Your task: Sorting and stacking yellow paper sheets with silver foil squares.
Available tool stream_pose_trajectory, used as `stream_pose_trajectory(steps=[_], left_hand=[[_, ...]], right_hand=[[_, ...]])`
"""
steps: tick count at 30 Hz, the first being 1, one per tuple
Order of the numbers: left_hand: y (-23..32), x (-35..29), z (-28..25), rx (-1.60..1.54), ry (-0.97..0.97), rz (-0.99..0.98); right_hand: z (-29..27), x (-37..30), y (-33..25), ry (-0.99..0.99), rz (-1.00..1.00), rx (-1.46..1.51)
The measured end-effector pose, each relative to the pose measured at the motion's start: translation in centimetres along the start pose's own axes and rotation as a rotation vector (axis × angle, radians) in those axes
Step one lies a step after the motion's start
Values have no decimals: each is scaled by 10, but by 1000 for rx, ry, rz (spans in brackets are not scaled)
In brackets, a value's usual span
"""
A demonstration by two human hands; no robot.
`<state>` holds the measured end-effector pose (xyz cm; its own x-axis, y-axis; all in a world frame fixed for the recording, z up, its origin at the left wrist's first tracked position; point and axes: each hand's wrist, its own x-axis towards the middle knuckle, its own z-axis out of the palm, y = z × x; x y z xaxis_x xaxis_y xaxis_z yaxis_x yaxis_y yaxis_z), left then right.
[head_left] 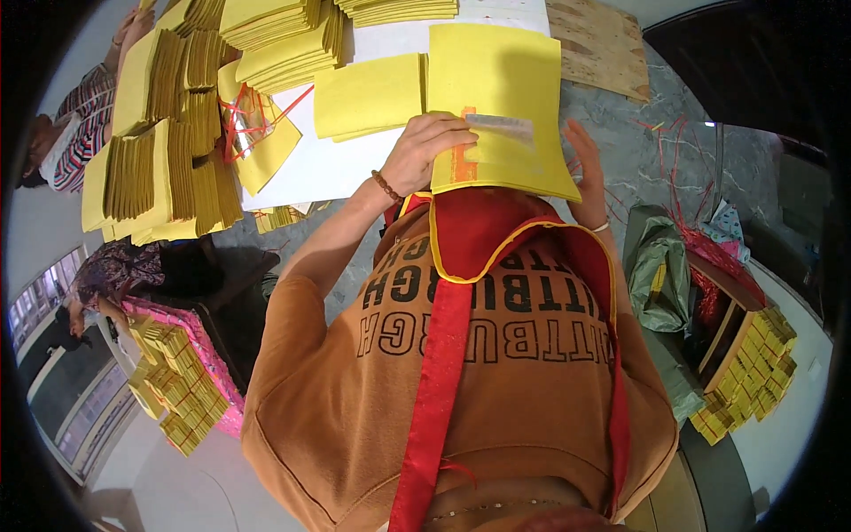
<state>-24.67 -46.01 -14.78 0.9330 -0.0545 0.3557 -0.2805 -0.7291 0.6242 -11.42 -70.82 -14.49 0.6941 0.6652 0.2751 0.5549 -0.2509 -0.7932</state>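
Observation:
A yellow paper sheet (496,80), with a silver rectangle and an orange mark, lies in front of me at the table's near edge. Its lower part hangs over my red apron (496,232). My left hand (434,146) is closed at the sheet's left edge, fingers bent over the paper and thumb hidden. By the right edge, my right hand (587,177) has its fingers stretched out and apart, not gripping; part of the palm is behind the paper. A smaller yellow paper stack (370,96) lies just left of the sheet.
Thick yellow paper stacks (142,168) cover the table's left side, with red string (244,129) beside them. The white tabletop (390,40) shows between stacks. A green plastic bag (660,266) and bundled yellow paper (753,372) stand right. Another person (84,124) is at the far left.

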Motion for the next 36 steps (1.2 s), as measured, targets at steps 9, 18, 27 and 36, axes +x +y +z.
stream_pose_trajectory(steps=[9, 18, 27, 36], left_hand=[[0, -2, 3, 67, -55, 9], [6, 19, 6, 71, 69, -189], [6, 43, 6, -31, 82, -630], [3, 55, 1, -32, 83, -649]], right_hand=[[16, 7, 18, -223, -123, 130], [21, 14, 15, -143, 408, 339], [37, 33, 8, 133, 452, 480], [42, 40, 19, 107, 398, 398]])
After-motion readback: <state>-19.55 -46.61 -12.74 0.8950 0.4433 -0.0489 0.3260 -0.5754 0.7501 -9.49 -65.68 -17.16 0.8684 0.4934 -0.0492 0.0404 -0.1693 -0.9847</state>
